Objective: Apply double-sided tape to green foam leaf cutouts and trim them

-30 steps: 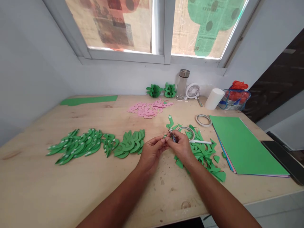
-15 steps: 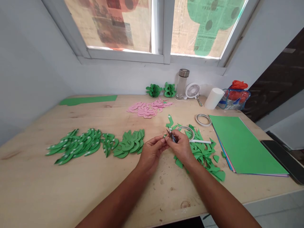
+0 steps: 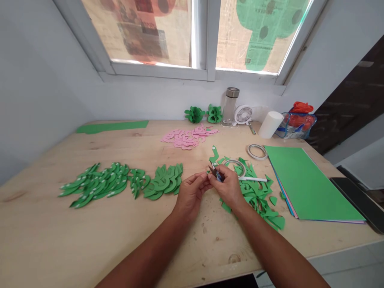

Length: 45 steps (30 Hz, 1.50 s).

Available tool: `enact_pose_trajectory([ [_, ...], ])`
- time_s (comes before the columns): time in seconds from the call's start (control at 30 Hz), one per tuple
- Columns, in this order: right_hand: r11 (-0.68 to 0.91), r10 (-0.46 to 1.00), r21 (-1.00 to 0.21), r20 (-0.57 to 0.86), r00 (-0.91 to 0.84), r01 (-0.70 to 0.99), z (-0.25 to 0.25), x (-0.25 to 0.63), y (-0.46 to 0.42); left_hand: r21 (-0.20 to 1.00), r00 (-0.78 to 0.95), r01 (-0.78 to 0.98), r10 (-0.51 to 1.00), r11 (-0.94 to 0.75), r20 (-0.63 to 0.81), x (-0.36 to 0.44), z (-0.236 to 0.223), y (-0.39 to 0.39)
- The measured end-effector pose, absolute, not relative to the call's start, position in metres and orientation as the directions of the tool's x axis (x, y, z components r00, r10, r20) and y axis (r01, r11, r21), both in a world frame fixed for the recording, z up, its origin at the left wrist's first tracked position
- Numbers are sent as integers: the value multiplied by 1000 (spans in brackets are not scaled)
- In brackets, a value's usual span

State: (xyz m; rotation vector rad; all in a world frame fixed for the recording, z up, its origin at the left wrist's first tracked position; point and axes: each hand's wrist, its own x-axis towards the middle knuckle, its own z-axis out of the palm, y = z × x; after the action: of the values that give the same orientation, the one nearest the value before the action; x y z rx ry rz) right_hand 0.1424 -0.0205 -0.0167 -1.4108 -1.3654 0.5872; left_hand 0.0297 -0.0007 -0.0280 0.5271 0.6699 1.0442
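Observation:
In the middle of the table my left hand point(image 3: 192, 194) is closed in a pinch at a small piece of green paper point(image 3: 208, 172), mostly hidden by the fingers. Right beside it, fingertips nearly touching, my right hand point(image 3: 228, 186) is closed around dark-bladed scissors point(image 3: 213, 171). Their blades point up and away to the left. Green paper scraps point(image 3: 258, 196) lie under and beyond my right hand, with a tape roll point(image 3: 243, 170) and a white pen point(image 3: 255, 179) on top. Left of my hands sit plain green cut-outs point(image 3: 163, 182) and others with white tape bits point(image 3: 105, 182).
Pink paper cut-outs point(image 3: 186, 138) lie farther back. Green paper sheets point(image 3: 312, 184) and a black phone-like slab point(image 3: 357, 204) are at right. A second tape roll point(image 3: 257, 152), glass bottle point(image 3: 230, 107), small fan point(image 3: 243, 115) and white cylinder point(image 3: 270, 125) stand toward the wall.
The scissors have tilted slightly, with their tips shifting a little to the left and the blades more visible. Both hands stay in nearly the same place.

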Motion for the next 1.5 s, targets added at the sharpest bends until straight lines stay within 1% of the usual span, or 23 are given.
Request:
enact_pose_trajectory([
  [0.3, 204, 920, -869, 328, 217, 451, -16, 143, -21, 712, 330, -577, 912, 400, -244, 29, -28, 0],
  [0.67, 222, 911, -860, 351, 216, 460, -16, 143, -21, 711, 323, -584, 916, 391, -239, 29, -28, 0],
  [0.8, 216, 914, -859, 345, 213, 464, -16, 142, -21, 735, 320, -559, 918, 384, -236, 29, -29, 0],
  [1.1, 205, 920, -860, 332, 208, 467, -19, 141, -21, 806, 231, -508, 949, 305, -214, 30, -30, 1],
  [1.33, 199, 924, -867, 322, 208, 456, -19, 140, -21, 856, 177, -460, 969, 235, -171, 30, -34, 3],
  [1.5, 194, 926, -870, 315, 207, 453, -19, 140, -21, 869, 170, -441, 971, 227, -167, 29, -37, 5],
])
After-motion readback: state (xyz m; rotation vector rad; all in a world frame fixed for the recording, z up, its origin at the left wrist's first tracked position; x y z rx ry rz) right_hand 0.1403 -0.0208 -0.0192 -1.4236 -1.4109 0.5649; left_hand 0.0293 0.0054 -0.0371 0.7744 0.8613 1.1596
